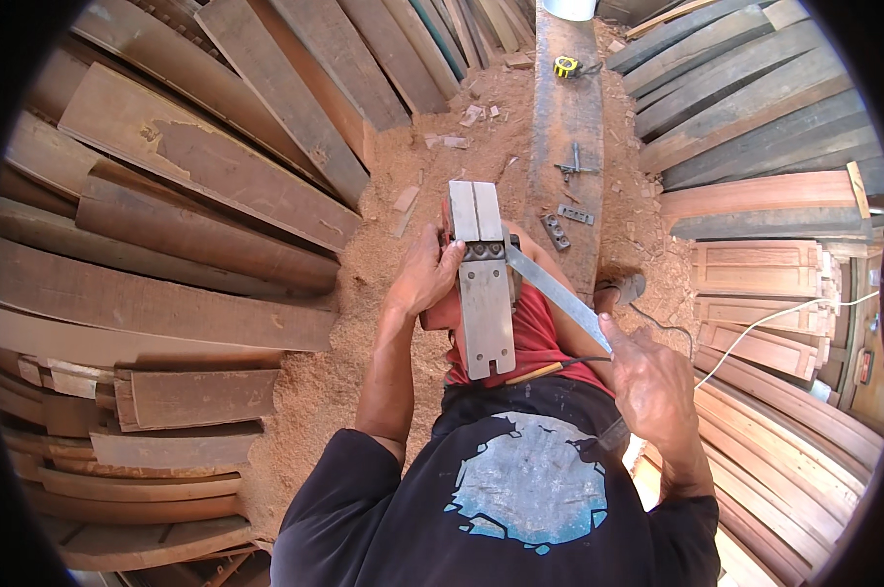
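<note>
Left hand (427,269) grasps electric planer (486,318), sole up. Right hand (649,382) grips flat metal tool (561,297), tip at the cutter slot (483,251) (contact unclear).

Center: left hand (427,272) grips a red-bodied handheld planer (486,318), metal sole facing up. Right hand (652,382), lower right of center, holds a flat metal strip (564,298), slanting up-left; far end at the planer's dark slot, contact unclear. Top center: long plank (564,117) bearing yellow tape measure (565,67), small metal tool (576,159), two small metal blocks (555,232). Sawdust (315,401) over floor. Left side: stacked brown boards (207,157). Upper right: greyish boards (745,98). Right: reddish panels (755,267), pale cord (755,338).
</note>
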